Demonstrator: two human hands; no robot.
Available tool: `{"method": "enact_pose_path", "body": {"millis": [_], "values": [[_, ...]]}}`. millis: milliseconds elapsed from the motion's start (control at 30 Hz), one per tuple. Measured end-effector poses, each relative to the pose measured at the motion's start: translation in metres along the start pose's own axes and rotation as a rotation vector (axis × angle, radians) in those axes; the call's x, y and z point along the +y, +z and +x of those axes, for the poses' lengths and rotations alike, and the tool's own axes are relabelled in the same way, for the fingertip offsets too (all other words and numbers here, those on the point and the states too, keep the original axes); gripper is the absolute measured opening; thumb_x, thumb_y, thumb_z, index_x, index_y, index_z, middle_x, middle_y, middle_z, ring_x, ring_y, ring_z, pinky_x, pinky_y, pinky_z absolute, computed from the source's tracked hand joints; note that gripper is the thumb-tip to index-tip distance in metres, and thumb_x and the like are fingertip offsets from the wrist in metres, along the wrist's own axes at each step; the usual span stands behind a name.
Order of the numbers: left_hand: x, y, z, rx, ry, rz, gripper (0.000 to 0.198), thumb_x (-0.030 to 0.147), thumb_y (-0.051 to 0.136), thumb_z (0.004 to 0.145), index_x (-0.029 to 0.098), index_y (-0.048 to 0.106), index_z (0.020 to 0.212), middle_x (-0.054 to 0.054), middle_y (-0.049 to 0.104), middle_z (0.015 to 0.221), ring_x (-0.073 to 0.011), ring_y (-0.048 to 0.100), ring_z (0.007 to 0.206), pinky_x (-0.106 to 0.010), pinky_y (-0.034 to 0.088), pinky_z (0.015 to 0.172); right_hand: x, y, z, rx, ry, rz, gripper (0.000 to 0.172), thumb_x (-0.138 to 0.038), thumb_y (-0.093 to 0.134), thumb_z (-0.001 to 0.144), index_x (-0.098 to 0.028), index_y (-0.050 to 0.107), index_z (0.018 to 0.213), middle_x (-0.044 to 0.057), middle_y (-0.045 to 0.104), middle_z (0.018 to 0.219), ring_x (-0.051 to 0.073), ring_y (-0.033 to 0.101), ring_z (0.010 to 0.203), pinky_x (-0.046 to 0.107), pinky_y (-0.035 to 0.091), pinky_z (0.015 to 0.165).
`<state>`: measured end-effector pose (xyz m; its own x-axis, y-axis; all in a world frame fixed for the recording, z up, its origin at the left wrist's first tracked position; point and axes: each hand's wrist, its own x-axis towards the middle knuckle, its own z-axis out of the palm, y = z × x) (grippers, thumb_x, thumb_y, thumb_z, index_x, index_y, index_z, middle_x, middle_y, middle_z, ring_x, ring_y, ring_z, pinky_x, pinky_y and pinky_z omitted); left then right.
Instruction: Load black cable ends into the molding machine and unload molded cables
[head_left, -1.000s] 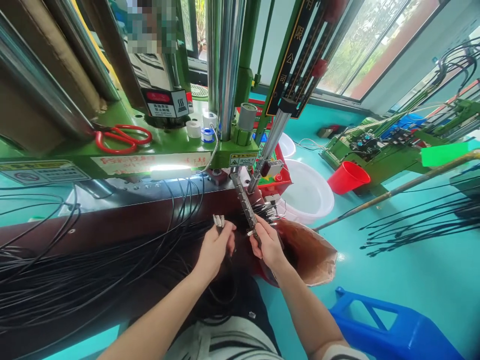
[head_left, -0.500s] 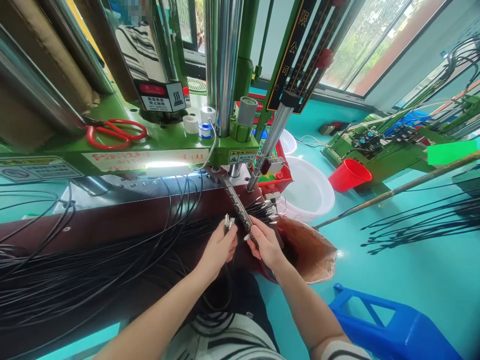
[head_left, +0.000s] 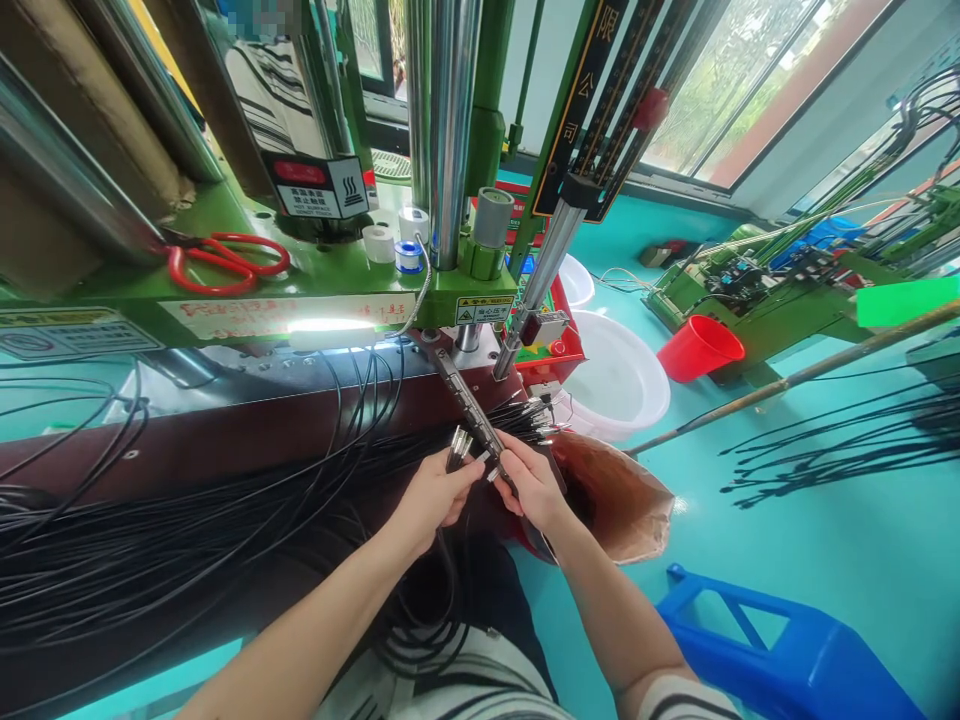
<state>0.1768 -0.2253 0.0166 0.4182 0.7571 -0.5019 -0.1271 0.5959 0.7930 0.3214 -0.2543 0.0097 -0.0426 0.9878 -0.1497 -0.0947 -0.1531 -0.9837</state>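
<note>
L hand (head_left: 433, 497) grip clamped on cable ends (head_left: 458, 444); R hand (head_left: 531, 487) grip closed round metal strip (head_left: 466, 400), its low end hidden.

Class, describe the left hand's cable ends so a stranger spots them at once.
Find the green press. Below its edge, the left hand pinches a few black cable ends. Unlike the bunch beside the strip in the right hand, their silver tips point up together.
</note>
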Motion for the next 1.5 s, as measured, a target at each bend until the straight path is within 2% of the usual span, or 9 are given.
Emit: {"method": "enact_pose_path", "body": {"millis": [367,567,667,767,833,900,967,1100,1500], "values": [[0.001,-0.001,0.000,0.002,-0.007,0.010,0.035,0.042,0.067,0.061,0.020,0.041,0.068,0.013,0.025,0.038,-0.0010,0.014,0.032,-0.015,0.011,0.031,0.000,0.003,-0.002,-0.007,-0.056,-0.104,0.047,-0.040,0.044,0.086,-0.015,0.048,0.126,-0.008,0.039,0.044,0.004,0.031,0.032,0.017,0.023,0.030],[-0.004,-0.004,0.001,0.016,0.046,0.019,0.034,0.040,0.066,0.062,0.020,0.039,0.066,0.013,0.024,0.037,-0.0017,0.015,0.031,-0.016,0.011,0.031,0.008,0.006,-0.001,-0.008,-0.124,-0.244,0.046,-0.038,0.044,0.087,-0.018,0.046,0.128,-0.006,0.042,0.050,0.006,0.037,0.043,0.017,0.030,0.038],[-0.004,-0.005,0.002,0.078,0.189,0.076,0.030,0.042,0.063,0.067,0.018,0.046,0.066,0.010,0.034,0.039,-0.0039,0.027,0.033,-0.017,0.022,0.034,0.006,0.007,0.000,-0.009,-0.088,-0.172,0.046,-0.039,0.045,0.087,-0.016,0.047,0.127,-0.007,0.041,0.048,0.005,0.034,0.038,0.016,0.027,0.034],[-0.001,-0.009,0.000,0.232,0.428,0.114,0.030,0.044,0.055,0.075,0.014,0.055,0.073,0.003,0.051,0.052,-0.0075,0.047,0.047,-0.019,0.038,0.047,0.002,0.006,0.000,0.031,-0.041,-0.062,0.047,-0.039,0.048,0.085,-0.014,0.048,0.125,-0.008,0.039,0.045,0.004,0.030,0.033,0.015,0.023,0.029],[0.000,-0.012,-0.001,0.314,0.507,0.069,0.031,0.045,0.046,0.081,0.016,0.055,0.082,0.005,0.046,0.048,-0.0068,0.044,0.044,-0.018,0.036,0.045,0.000,0.005,0.000,0.046,-0.017,-0.015,0.048,-0.039,0.048,0.085,-0.014,0.048,0.125,-0.009,0.037,0.043,0.003,0.029,0.032,0.015,0.022,0.028],[0.000,-0.015,-0.002,0.343,0.498,0.028,0.030,0.047,0.038,0.084,0.019,0.050,0.084,0.010,0.033,0.040,-0.0058,0.031,0.034,-0.018,0.027,0.037,-0.001,0.003,0.000,0.037,-0.001,0.006,0.048,-0.039,0.048,0.085,-0.014,0.047,0.126,-0.009,0.037,0.043,0.003,0.029,0.031,0.014,0.021,0.028],[-0.003,-0.015,0.000,0.322,0.457,0.044,0.027,0.047,0.038,0.084,0.021,0.044,0.081,0.011,0.029,0.039,-0.0052,0.025,0.031,-0.017,0.022,0.034,-0.002,0.003,0.001,0.017,0.006,0.000,0.047,-0.039,0.049,0.085,-0.014,0.048,0.125,-0.008,0.038,0.044,0.003,0.029,0.032,0.014,0.021,0.028],[-0.007,-0.013,0.004,0.245,0.414,0.169,0.025,0.042,0.047,0.081,0.020,0.040,0.071,0.011,0.035,0.043,-0.0036,0.027,0.033,-0.017,0.023,0.035,-0.001,0.003,0.001,-0.009,0.005,-0.009,0.049,-0.039,0.051,0.083,-0.016,0.047,0.127,-0.007,0.040,0.050,0.003,0.033,0.035,0.014,0.023,0.028],[-0.007,-0.018,0.007,0.229,0.368,0.276,0.023,0.039,0.059,0.070,0.017,0.053,0.066,0.009,0.037,0.038,-0.0056,0.031,0.034,-0.020,0.024,0.036,-0.004,0.001,0.002,-0.057,0.050,0.031,0.054,-0.039,0.052,0.081,-0.014,0.045,0.128,-0.007,0.040,0.050,0.003,0.031,0.035,0.015,0.021,0.028]]}}
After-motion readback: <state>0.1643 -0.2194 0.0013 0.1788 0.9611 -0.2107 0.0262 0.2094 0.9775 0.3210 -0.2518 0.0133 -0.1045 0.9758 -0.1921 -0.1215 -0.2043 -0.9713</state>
